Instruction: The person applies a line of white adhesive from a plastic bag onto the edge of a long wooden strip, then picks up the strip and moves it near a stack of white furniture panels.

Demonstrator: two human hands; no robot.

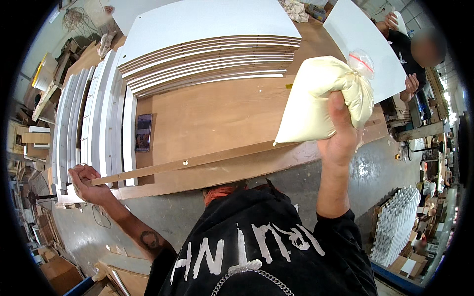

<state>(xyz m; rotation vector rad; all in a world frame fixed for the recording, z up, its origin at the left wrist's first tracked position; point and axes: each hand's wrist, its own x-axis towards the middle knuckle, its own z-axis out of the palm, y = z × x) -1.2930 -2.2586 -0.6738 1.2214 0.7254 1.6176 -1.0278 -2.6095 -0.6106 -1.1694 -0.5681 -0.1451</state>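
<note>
Plainly, the right hand (340, 140) is raised with its fingers wrapped tight around a plastic bag of pale yellow glue (321, 98), thumb pressed up its side, the knotted top of the bag just above the thumb tip and its lower corner hanging over the long wooden strip (197, 160). The left hand (89, 183) has its fingers curled closed around the near end of that strip, which runs from those fingers across the edge of the brown worktable (217, 116) to just below the bag. Squeezed that hard, the bag could split or slip its knot, I judge, and glue would land on the table rather than along the strip. The strip is narrow and pinned only at one end, so it could swivel away under the bag. A phone (143, 132) lies beyond the left fingers, close enough to catch drips, and stacked white panels (207, 64) sit farther back.
</note>
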